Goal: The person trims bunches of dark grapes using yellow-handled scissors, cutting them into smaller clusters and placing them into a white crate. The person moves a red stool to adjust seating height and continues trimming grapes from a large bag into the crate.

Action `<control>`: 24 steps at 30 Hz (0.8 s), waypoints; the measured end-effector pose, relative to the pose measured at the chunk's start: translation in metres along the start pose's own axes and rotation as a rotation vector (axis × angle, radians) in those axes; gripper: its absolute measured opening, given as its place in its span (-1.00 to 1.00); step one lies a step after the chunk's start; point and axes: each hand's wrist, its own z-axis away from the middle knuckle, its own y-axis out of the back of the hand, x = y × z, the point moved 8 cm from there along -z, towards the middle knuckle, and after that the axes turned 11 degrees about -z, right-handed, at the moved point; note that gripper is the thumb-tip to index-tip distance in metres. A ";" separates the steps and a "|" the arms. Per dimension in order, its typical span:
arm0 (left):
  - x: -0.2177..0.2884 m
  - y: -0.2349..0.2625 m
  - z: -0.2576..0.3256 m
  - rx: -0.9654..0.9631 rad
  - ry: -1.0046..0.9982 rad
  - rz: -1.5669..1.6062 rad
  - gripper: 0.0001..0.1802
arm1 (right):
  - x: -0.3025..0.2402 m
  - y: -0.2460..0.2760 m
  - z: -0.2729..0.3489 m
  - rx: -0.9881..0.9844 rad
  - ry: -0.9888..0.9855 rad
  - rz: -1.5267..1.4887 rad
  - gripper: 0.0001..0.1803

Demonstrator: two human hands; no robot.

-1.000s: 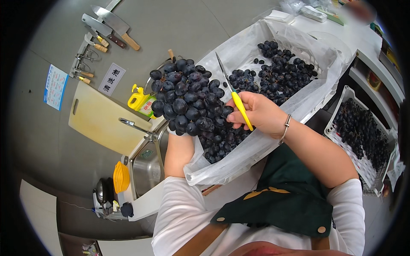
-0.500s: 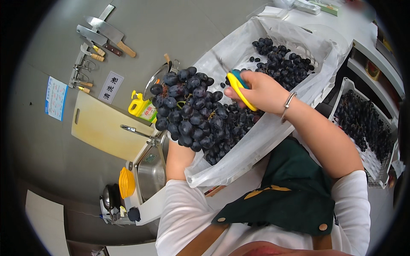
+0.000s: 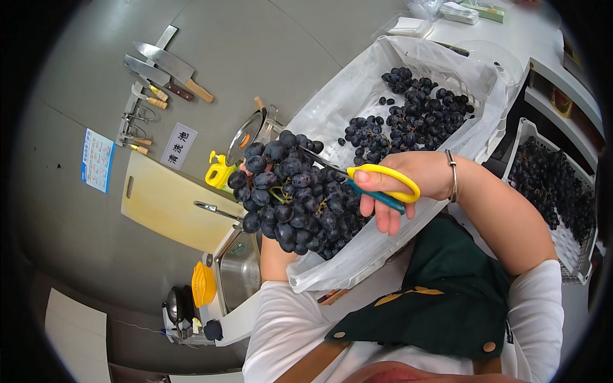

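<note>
A large bunch of dark grapes (image 3: 290, 191) is held up over the near left end of a lined crate (image 3: 377, 236). My left hand (image 3: 245, 168) holds it from behind; only a bit of finger shows past the grapes, and the rest is hidden. In my right hand (image 3: 399, 182) are scissors (image 3: 389, 175) with yellow and teal handles, the thumb in the yellow loop. Their blades reach left to the top right of the bunch, where the tip is partly hidden among the grapes. More dark grapes (image 3: 421, 115) lie in the crate on its white liner.
At right stands a second white crate (image 3: 578, 255) of grapes. To the left are a steel sink (image 3: 239, 268) with a faucet (image 3: 214, 209), a cutting board (image 3: 172, 207), a yellow bottle (image 3: 219, 172) and a yellow basket (image 3: 204, 284). Knives (image 3: 169, 64) hang on the wall.
My right hand has turned and come lower, and the scissors' blades have gone from above the crate to the bunch's upper right side. The whole view has shifted slightly.
</note>
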 end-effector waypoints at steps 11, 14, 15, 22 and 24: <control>-0.003 0.004 0.001 0.018 -0.005 0.002 -0.55 | -0.003 0.002 -0.004 0.084 -0.043 0.042 -0.29; -0.003 0.003 0.000 0.015 0.001 0.006 -0.55 | -0.007 0.004 -0.003 0.141 -0.029 0.097 -0.38; -0.003 0.003 0.000 0.012 0.004 0.002 -0.55 | -0.008 0.005 -0.003 0.152 -0.022 0.110 -0.40; -0.001 0.002 0.004 0.011 0.003 0.011 -0.56 | -0.002 0.024 -0.005 0.265 0.055 -0.090 -0.36; 0.003 0.002 0.007 0.014 0.000 0.010 -0.56 | -0.002 0.027 -0.003 0.296 0.060 -0.144 -0.31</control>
